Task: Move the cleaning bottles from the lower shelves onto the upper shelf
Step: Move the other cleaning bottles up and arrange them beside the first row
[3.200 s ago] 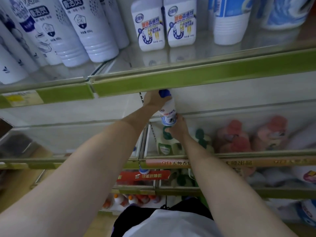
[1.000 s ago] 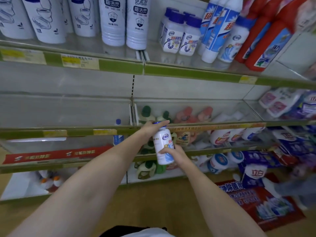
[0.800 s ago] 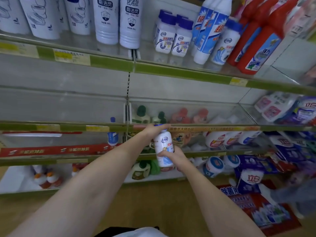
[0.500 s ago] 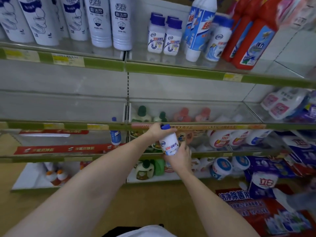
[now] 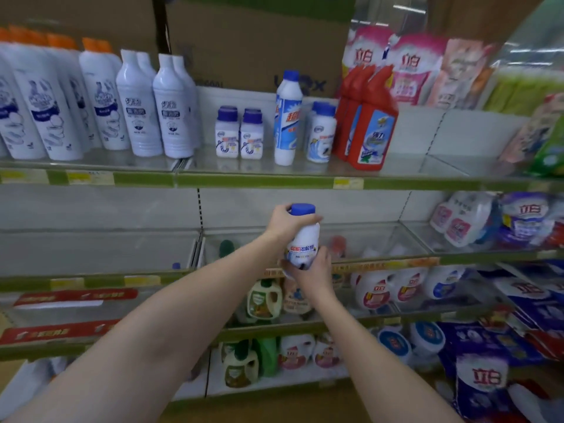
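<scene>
Left hand (image 5: 282, 221): curled round the neck and shoulder of the bottle (image 5: 302, 239), fingers wrapped just under the blue cap (image 5: 302, 209).
Right hand (image 5: 311, 270): cups the bottle's base from below, fingers closed against its lower side.
Bottle: small, white, with a printed label; upright, tilted slightly, held in the air by both hands in front of the second shelf, below the top shelf's edge.
Top shelf (image 5: 262, 180): green front strip with yellow price tags. On it stand tall white bottles (image 5: 137, 111) at the left, two small blue-capped bottles (image 5: 239, 135) like the held one near the middle, a tall blue-capped bottle (image 5: 287, 117) just beside them, then another small one (image 5: 320, 135) and red bottles (image 5: 366, 123).
Second shelf (image 5: 91, 279): its left bay is mostly bare glass; pouches (image 5: 457, 218) lie at the far right.
Lower shelves: green-capped jugs (image 5: 264, 297), white tubs (image 5: 375, 291) and blue bags (image 5: 482, 380).
Behind: cardboard boxes (image 5: 244, 41) above the top shelf.
Floor (image 5: 274, 407): tan, seen below the shelving.
</scene>
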`<action>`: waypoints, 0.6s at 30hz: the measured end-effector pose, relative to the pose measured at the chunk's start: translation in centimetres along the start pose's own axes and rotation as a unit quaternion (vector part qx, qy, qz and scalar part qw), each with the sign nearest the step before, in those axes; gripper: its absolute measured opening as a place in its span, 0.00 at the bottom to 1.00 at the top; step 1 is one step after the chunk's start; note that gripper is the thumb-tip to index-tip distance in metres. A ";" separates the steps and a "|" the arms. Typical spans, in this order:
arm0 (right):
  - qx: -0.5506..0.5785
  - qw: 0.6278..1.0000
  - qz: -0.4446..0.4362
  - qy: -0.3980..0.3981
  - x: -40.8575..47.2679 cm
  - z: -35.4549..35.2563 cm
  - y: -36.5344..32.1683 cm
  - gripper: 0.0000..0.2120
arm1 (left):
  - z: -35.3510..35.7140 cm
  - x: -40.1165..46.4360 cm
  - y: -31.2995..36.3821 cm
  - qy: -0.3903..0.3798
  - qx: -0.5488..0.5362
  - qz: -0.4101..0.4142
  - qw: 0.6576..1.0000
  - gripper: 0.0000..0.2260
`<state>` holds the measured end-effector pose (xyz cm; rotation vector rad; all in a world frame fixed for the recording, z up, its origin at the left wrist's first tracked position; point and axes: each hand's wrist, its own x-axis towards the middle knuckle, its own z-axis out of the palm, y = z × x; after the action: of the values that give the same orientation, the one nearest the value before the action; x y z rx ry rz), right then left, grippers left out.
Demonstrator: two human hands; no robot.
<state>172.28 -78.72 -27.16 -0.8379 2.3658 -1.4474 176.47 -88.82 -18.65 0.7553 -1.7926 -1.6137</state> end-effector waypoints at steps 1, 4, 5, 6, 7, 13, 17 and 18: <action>0.022 1.000 -0.021 0.004 0.6 -1.0 -0.7 0.39 | 0.6 0.3 1.4 -0.001 -0.003 0.015 1.000 0.16; 0.049 0.996 -0.077 0.011 2.6 -3.8 -2.4 0.36 | 1.5 0.9 5.6 -0.003 0.012 0.072 0.997 0.17; 0.059 0.994 -0.096 0.013 3.3 -4.5 -3.0 0.36 | 1.5 1.1 6.9 0.003 0.017 0.089 0.996 0.17; 0.065 0.992 -0.109 0.018 3.8 -5.1 -3.8 0.37 | 1.6 1.3 8.0 0.008 0.020 0.104 0.994 0.16; 0.073 0.990 -0.121 0.026 4.4 -5.6 -4.6 0.38 | 1.5 1.5 9.1 0.013 0.023 0.117 0.993 0.16; 0.145 0.977 -0.142 0.064 8.9 -6.7 -9.4 0.38 | 1.6 3.7 14.9 0.023 0.029 0.182 0.983 0.15; 0.187 0.968 -0.147 0.085 11.9 -7.0 -12.1 0.42 | 1.1 6.0 17.2 0.014 0.014 0.199 0.980 0.19; 0.188 0.967 -0.149 0.090 12.6 -7.0 -12.5 0.41 | 0.9 6.7 17.7 -0.005 0.027 0.198 0.980 0.20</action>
<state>163.07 -85.22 -11.79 -1.0221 2.0361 -2.0895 171.13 -91.55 -0.65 0.3795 -1.8600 -1.3109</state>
